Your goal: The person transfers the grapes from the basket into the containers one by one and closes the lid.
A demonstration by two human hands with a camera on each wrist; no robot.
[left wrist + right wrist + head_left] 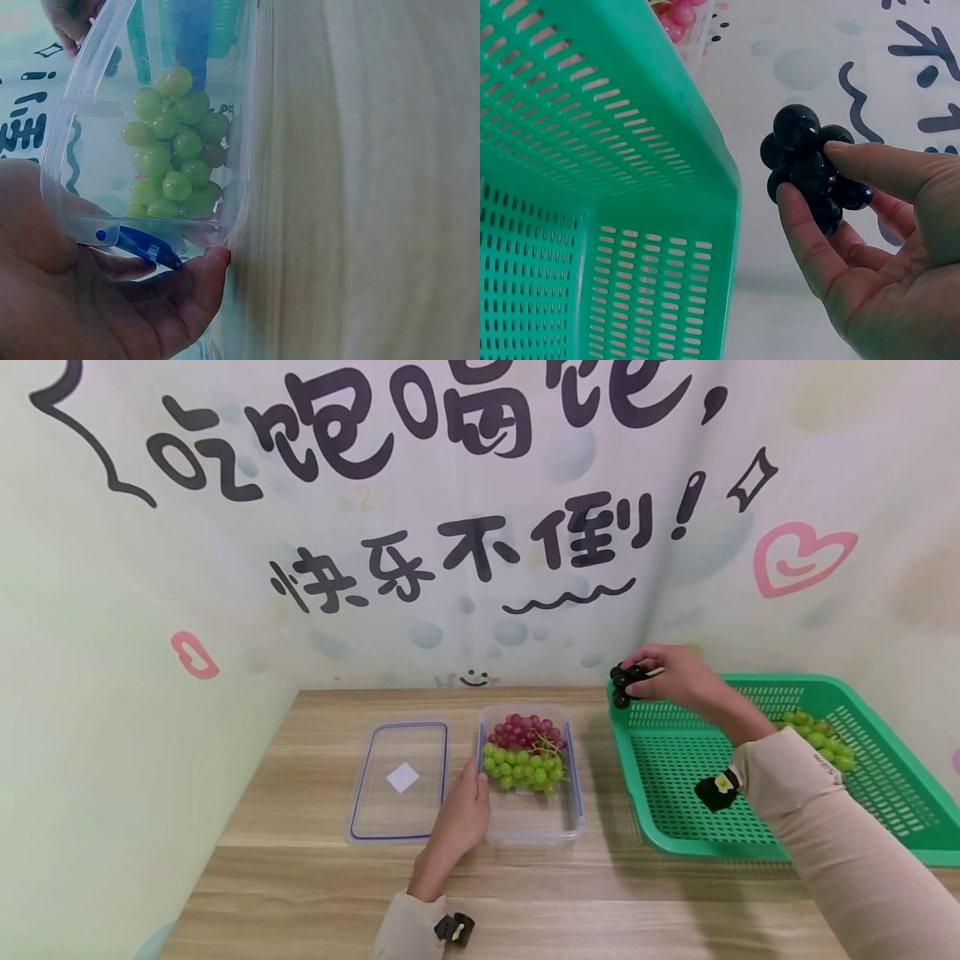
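Observation:
My right hand (671,675) pinches a small bunch of black grapes (810,169) between thumb and fingers. It holds them in the air over the far left corner of a green plastic basket (637,793). On the table, a clear food container (528,835) holds red grapes (517,731) at the back and green grapes (521,768) in front of them. The front part of its bottom is bare. My left hand (465,810) grips the container's left side, fingers curled against the wall by a blue latch (146,246).
Left of the container lies its clear lid (397,806) with a blue seal and a white square label. More green grapes (821,739) sit in the right part of the basket. Behind the wooden table (300,893) rises a printed wall cloth (465,610).

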